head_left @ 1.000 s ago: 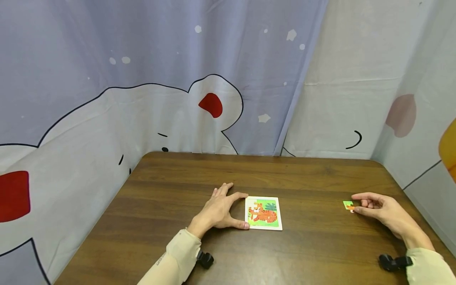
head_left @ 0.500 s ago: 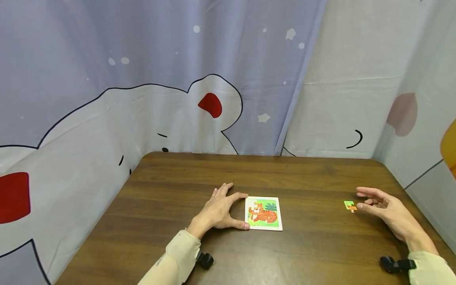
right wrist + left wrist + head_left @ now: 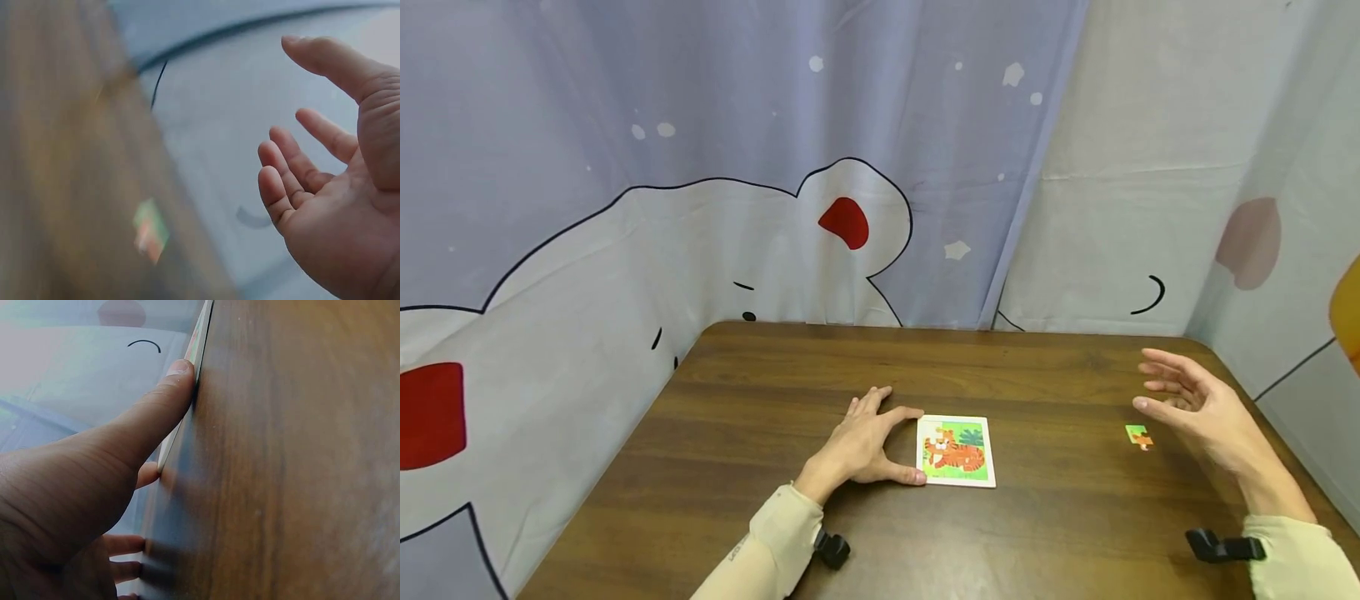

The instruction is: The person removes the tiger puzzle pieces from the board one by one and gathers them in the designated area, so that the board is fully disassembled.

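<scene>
A square white-framed tiger puzzle (image 3: 957, 451) lies flat on the wooden table. My left hand (image 3: 857, 446) holds it at its left side, index fingertip at the upper corner and thumb at the lower one, other fingers spread on the table. The left wrist view shows the thumb of that hand (image 3: 81, 487) against the puzzle's thin edge (image 3: 199, 344). Far to the right lies a small green and orange puzzle piece (image 3: 1139, 437), blurred in the right wrist view (image 3: 150, 231). Above and right of it my right hand (image 3: 1217, 425) hovers empty, fingers loosely bent, thumb apart (image 3: 340, 219).
The brown wooden table (image 3: 1037, 533) has its back edge against a printed curtain (image 3: 760, 242) in lilac and white. More curtain (image 3: 1285, 333) hangs along the right side. A dark wrist camera (image 3: 832, 548) sits at the left sleeve.
My right hand has come off the small piece and risen up and away from the table; the piece stays where it lay. The left hand and the framed puzzle have not moved.
</scene>
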Demonstrator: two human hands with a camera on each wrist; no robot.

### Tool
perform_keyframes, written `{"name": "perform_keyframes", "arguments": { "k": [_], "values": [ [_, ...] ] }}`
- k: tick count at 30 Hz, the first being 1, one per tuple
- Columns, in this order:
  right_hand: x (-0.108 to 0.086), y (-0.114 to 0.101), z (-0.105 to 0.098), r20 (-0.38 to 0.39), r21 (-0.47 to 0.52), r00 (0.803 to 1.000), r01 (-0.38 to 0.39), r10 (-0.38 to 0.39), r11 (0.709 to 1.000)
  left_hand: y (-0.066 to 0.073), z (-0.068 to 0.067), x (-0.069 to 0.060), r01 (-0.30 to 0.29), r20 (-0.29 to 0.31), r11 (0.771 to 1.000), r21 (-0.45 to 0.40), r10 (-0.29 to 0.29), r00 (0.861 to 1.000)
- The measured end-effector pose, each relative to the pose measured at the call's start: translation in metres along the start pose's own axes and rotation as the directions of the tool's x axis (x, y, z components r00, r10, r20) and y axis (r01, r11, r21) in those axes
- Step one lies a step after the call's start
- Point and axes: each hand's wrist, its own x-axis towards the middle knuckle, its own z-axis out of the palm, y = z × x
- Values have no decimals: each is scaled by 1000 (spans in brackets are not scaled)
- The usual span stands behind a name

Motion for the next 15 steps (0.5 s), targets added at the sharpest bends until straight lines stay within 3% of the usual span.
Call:
{"name": "perform_keyframes", "arguments": {
  "k": [8,15],
  "values": [
    [20,-67,26,-3,66,991,130,-130,989,1,1,0,-4,-1,1000,0,4,1000],
    [32,-88,66,73,142,981,166,-178,976,0,1,1,3,-2,1000,-6,-3,1000]
  ]
}}
